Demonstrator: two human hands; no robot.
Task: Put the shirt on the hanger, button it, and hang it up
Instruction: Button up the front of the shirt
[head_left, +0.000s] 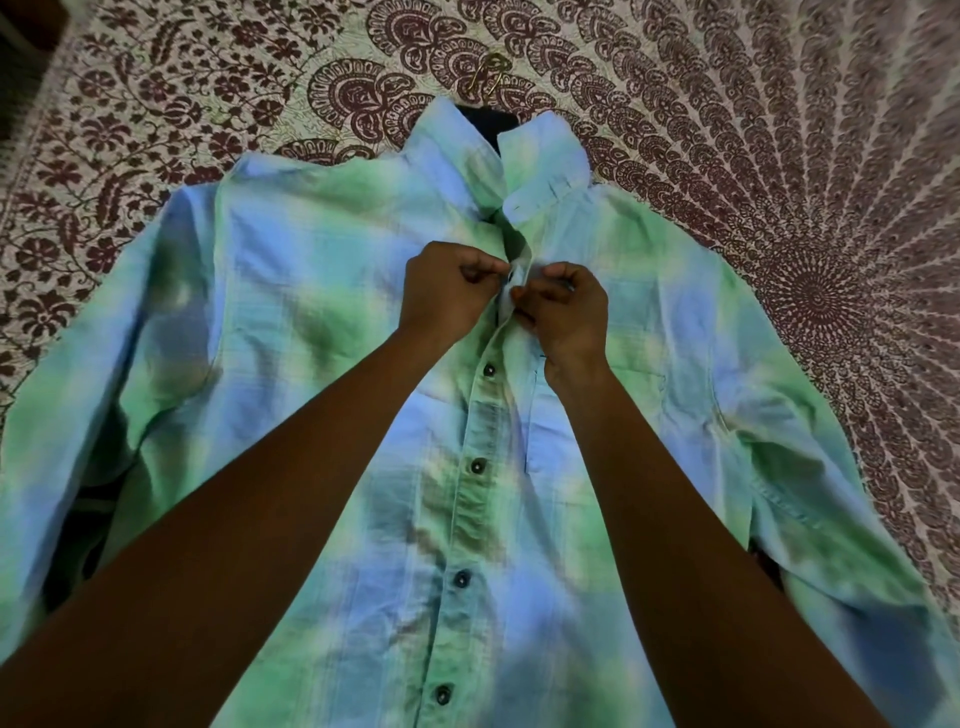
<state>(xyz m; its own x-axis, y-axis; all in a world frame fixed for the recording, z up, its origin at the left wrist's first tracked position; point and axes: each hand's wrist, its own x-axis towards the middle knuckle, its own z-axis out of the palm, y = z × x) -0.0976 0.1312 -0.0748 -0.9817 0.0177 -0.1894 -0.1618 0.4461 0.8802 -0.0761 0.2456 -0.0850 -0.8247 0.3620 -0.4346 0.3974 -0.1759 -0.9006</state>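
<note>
Forearms (260, 545): reaching in from the near edge, crossing over the lower shirt front toward the chest.
Shirt (311, 260): lying face up on the printed bedspread (779, 156), collar (545, 176) at the far end, sleeves spreading left and right, hem running off the near edge.
Hanger (496, 122): sitting inside the shoulders, showing only as a dark piece in the collar opening, with its brass-coloured hook (488, 73) poking out on the far side.
Lower buttons (489, 370): showing as four dark ones down the placket, all looking fastened.
Left hand (447, 296): pinching the left placket edge just below the collar, fingers curling in.
Right hand (566, 312): pinching the right placket edge, fingertips meeting the left hand's; button itself hidden between them.
Step in hand: probably working the button next above the fastened row; collar gaping open above it, hanging up not yet begun.
Risk, misalignment: possibly feeding the button into the wrong hole, since the fabric is bunching under the grip and hiding the holes.
Risk, slip: thin cloth sliding out of the pinch, leaving the button half through and popping back.
Risk, hanger: tugging the placket toward the near side could be dragging a shoulder off the hanger, unseen under the cloth.
</note>
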